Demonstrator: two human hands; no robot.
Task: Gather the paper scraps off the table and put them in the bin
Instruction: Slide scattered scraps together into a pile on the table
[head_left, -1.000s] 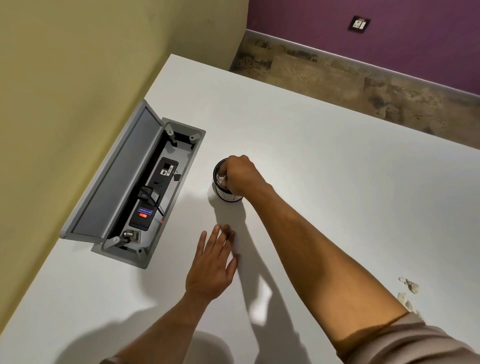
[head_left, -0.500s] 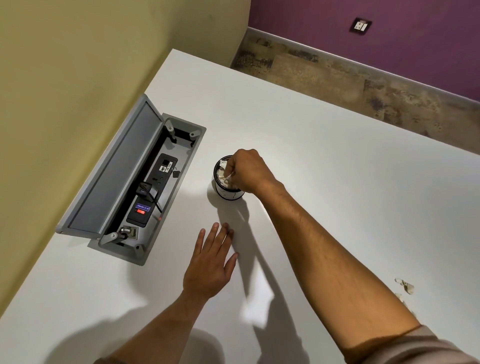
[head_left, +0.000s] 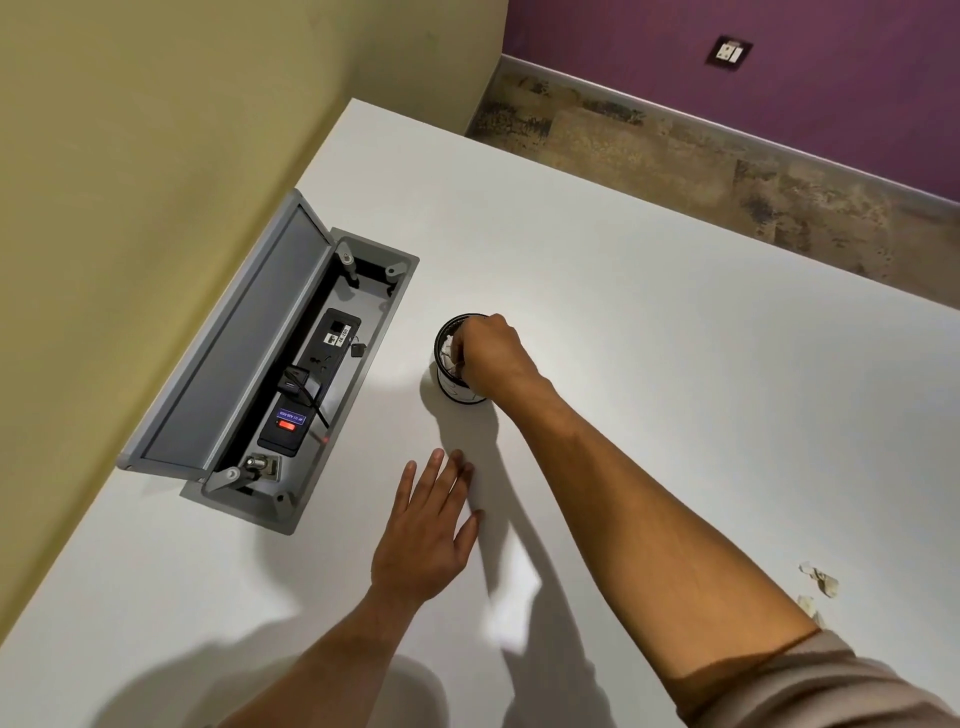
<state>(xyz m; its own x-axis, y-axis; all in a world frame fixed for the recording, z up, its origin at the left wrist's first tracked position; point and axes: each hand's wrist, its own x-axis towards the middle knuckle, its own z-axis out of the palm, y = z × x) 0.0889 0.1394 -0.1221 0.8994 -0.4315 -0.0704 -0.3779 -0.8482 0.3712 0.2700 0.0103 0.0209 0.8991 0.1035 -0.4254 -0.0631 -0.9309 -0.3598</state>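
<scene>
A small round bin (head_left: 456, 393), dark at the rim and white on the side, stands on the white table (head_left: 675, 338). My right hand (head_left: 493, 358) is over its mouth, fingers curled down inside and pinching white paper scraps (head_left: 448, 349) at the rim. How the fingertips lie inside the bin is hidden. My left hand (head_left: 426, 535) rests flat on the table in front of the bin, fingers straight, holding nothing. More torn paper scraps (head_left: 823, 579) lie on the table at the far right, beside my right sleeve.
A grey cable box (head_left: 311, 379) is sunk into the table left of the bin, its lid (head_left: 234, 343) standing open against the yellow wall. Plugs and a lit switch sit inside. The table's far edge drops to a mottled floor.
My right hand has stayed over the bin, its fingers shifting slightly in the mouth with the paper. The left hand has not moved on the table.
</scene>
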